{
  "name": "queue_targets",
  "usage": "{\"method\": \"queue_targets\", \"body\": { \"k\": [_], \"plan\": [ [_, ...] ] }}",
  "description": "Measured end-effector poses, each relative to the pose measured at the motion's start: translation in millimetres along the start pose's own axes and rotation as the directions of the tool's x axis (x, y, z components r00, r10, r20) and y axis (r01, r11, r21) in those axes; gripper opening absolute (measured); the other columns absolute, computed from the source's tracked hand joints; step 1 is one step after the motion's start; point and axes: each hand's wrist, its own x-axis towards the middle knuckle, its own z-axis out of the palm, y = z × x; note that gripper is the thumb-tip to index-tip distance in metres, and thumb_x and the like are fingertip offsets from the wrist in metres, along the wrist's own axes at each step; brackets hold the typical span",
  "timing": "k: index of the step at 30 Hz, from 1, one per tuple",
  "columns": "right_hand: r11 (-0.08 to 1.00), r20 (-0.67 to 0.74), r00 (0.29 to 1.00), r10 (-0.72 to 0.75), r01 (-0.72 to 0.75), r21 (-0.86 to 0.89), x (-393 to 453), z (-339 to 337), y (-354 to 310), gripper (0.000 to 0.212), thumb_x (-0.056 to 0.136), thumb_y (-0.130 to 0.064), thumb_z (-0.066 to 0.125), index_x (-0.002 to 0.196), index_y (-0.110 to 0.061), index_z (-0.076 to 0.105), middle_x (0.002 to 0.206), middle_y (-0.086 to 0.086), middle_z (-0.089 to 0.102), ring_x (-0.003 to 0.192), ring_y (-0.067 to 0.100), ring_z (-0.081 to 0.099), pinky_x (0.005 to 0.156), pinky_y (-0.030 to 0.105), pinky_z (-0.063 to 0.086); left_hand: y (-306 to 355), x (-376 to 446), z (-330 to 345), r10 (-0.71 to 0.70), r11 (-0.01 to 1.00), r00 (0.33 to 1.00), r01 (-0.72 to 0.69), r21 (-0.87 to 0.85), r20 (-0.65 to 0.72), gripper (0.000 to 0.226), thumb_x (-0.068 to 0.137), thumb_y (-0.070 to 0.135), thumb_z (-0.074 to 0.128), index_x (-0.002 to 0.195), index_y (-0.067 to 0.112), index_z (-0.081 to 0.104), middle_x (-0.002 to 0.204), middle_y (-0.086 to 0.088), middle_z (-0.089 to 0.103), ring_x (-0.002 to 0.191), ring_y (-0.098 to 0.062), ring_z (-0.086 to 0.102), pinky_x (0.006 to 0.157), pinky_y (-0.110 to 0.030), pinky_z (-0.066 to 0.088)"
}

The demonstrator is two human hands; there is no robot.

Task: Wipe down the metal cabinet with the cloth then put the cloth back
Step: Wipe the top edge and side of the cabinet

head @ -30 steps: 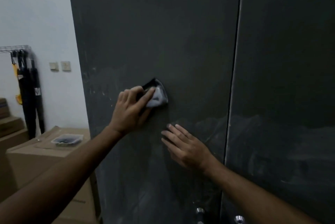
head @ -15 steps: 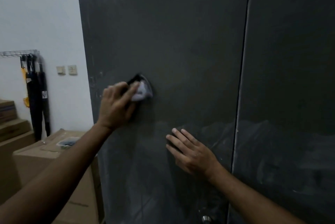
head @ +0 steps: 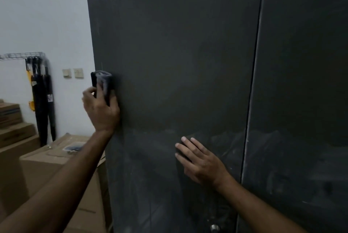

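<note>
At left of frame, umbrellas point(head: 42, 100) hang by a white wall behind cardboard boxes point(head: 47, 165). At centre left, the left hand point(head: 101, 109) grips a folded cloth point(head: 103, 83), fingers curled round it, pressing it against the cabinet point(head: 188, 63) door's left edge. Even pressure and overlapping passes would likely clear the smears lower down. Lower centre, the right hand point(head: 200, 161) lies flat, fingers straight, bracing the door.

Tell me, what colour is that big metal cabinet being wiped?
Dark grey, slightly glossy with dusty smears lower down; the metal cabinet shows only in the head view.
</note>
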Motion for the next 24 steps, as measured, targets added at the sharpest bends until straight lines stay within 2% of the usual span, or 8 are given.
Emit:
{"method": "queue_targets", "body": {
  "k": [2, 4, 6, 10, 12, 15, 17, 24],
  "plan": [
    [1.0, 0.002, 1.0, -0.006, 0.006, 0.009, -0.1, -0.1, 0.1, 0.04, 0.083, -0.025, 0.063, 0.121, -0.016, 0.069, 0.141, 0.011, 0.057, 0.138, 0.032, 0.046, 0.115, 0.045, 0.035, 7.1, -13.1, 2.7, 0.244, 0.97, 0.968, -0.244, -0.016, 0.063, 0.057, 0.098, 0.028, 0.054, 0.148, 0.003, 0.045, 0.119, -0.026, 0.048, 0.105, -0.039, 0.045, 0.088, -0.045, 0.039],
    [1.0, 0.015, 1.0, -0.007, 0.007, 0.006, 0.6, -0.9, 1.5, 0.04, 0.083, -0.026, 0.064, 0.122, -0.016, 0.068, 0.141, 0.011, 0.057, 0.138, 0.032, 0.045, 0.116, 0.045, 0.034, -0.2, -21.0, -2.2, 0.633, 0.773, 0.756, -0.63, -0.072, 0.167, 0.057, 0.098, 0.029, 0.055, 0.149, 0.008, 0.042, 0.124, -0.022, 0.046, 0.102, -0.04, 0.049, 0.082, -0.047, 0.043],
    [1.0, 0.03, 1.0, -0.01, 0.01, 0.0, 0.1, -0.7, 1.7, 0.041, 0.083, -0.027, 0.063, 0.123, -0.017, 0.068, 0.141, 0.011, 0.057, 0.139, 0.032, 0.043, 0.116, 0.046, 0.033, -18.4, -5.7, -6.9, 0.701, 0.705, 0.684, -0.708, -0.052, 0.203, 0.056, 0.098, 0.03, 0.056, 0.149, 0.011, 0.041, 0.124, -0.022, 0.047, 0.099, -0.04, 0.051, 0.079, -0.048, 0.044],
    [1.0, 0.033, 0.999, -0.014, 0.014, 0.001, 1.3, 0.3, 1.3, 0.039, 0.084, -0.028, 0.062, 0.12, -0.018, 0.07, 0.14, 0.011, 0.058, 0.139, 0.032, 0.043, 0.114, 0.046, 0.035, -19.7, 18.9, -2.5, 0.043, 0.999, 0.999, -0.043, 0.024, 0.034, 0.055, 0.1, 0.03, 0.051, 0.149, 0.006, 0.046, 0.119, -0.029, 0.05, 0.106, -0.041, 0.047, 0.094, -0.046, 0.038],
    [1.0, 0.037, 0.999, -0.01, 0.01, 0.004, 2.0, -0.3, 0.7, 0.039, 0.083, -0.028, 0.062, 0.12, -0.019, 0.07, 0.14, 0.01, 0.058, 0.139, 0.031, 0.043, 0.113, 0.045, 0.035, -3.9, 11.3, -0.7, 0.007, 1.0, 1.0, -0.007, 0.007, 0.022, 0.056, 0.1, 0.03, 0.052, 0.149, 0.004, 0.046, 0.118, -0.029, 0.049, 0.106, -0.039, 0.045, 0.093, -0.045, 0.038],
    [1.0, 0.033, 0.999, -0.005, 0.004, 0.014, 2.8, -1.3, 1.2, 0.039, 0.082, -0.029, 0.063, 0.119, -0.019, 0.07, 0.14, 0.01, 0.058, 0.139, 0.031, 0.043, 0.114, 0.045, 0.035, -1.2, -17.1, -1.9, 0.409, 0.912, 0.903, -0.407, -0.04, 0.131, 0.057, 0.098, 0.029, 0.052, 0.147, 0.0, 0.046, 0.12, -0.023, 0.046, 0.103, -0.04, 0.046, 0.084, -0.047, 0.041],
    [1.0, 0.04, 0.999, -0.006, 0.005, 0.017, 2.5, -0.8, 1.9, 0.04, 0.082, -0.029, 0.063, 0.12, -0.019, 0.07, 0.141, 0.011, 0.058, 0.139, 0.031, 0.042, 0.115, 0.045, 0.033, -5.7, -10.6, -4.3, 0.451, 0.892, 0.879, -0.452, -0.035, 0.153, 0.057, 0.098, 0.029, 0.052, 0.147, 0.002, 0.046, 0.121, -0.021, 0.045, 0.102, -0.04, 0.046, 0.083, -0.048, 0.042],
    [0.998, 0.053, 0.999, 0.005, -0.008, 0.059, 3.6, -1.9, 0.7, 0.041, 0.078, -0.028, 0.065, 0.118, -0.019, 0.071, 0.14, 0.01, 0.058, 0.139, 0.03, 0.043, 0.115, 0.044, 0.034, 13.1, 60.2, 7.6, -0.156, 0.985, 0.986, 0.151, -0.085, -0.057, 0.054, 0.101, 0.029, 0.052, 0.151, 0.009, 0.045, 0.118, -0.029, 0.049, 0.11, -0.038, 0.047, 0.096, -0.042, 0.039]
  ]
}}
